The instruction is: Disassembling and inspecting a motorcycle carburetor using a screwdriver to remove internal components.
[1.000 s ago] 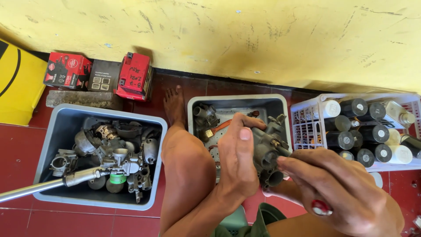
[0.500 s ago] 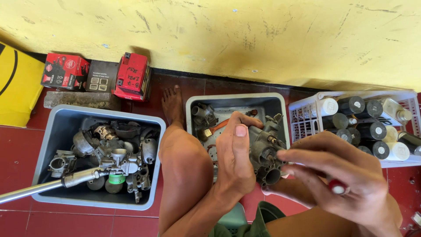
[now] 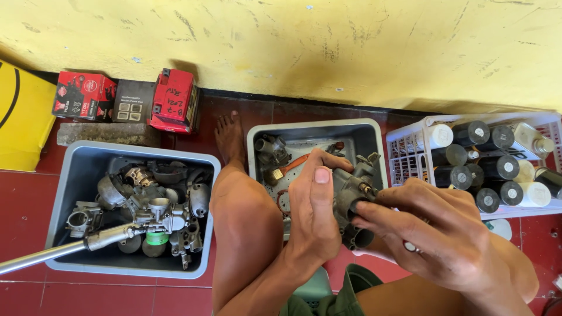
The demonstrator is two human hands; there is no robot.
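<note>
A person sits on a red tiled floor [image 3: 35, 193] at the foot of a yellow wall [image 3: 293, 47], seen from above. Against the floor's left edge sits the largest container, a grey plastic tub [image 3: 67, 175], crowded with metal engine parts, among them several carburetors, with a long metal handle [image 3: 52, 251] lying across its near left corner. Toward the right edge, a white slatted crate [image 3: 410, 146] holds upright spray cans and bottles with black and white caps. Between them, near the wall, a smaller grey tub [image 3: 310, 130] holds a few more parts and an orange-handled tool. Over this tub the person holds a grey metal carburetor [image 3: 351, 196]. The left hand [image 3: 313, 213] is closed around its body, thumb up. The right hand [image 3: 433, 234] pinches a small fitting on its side with the fingertips. The carburetor looks dense, rigid and probably oily, best gripped round its solid body, away from thin protruding fittings.
</note>
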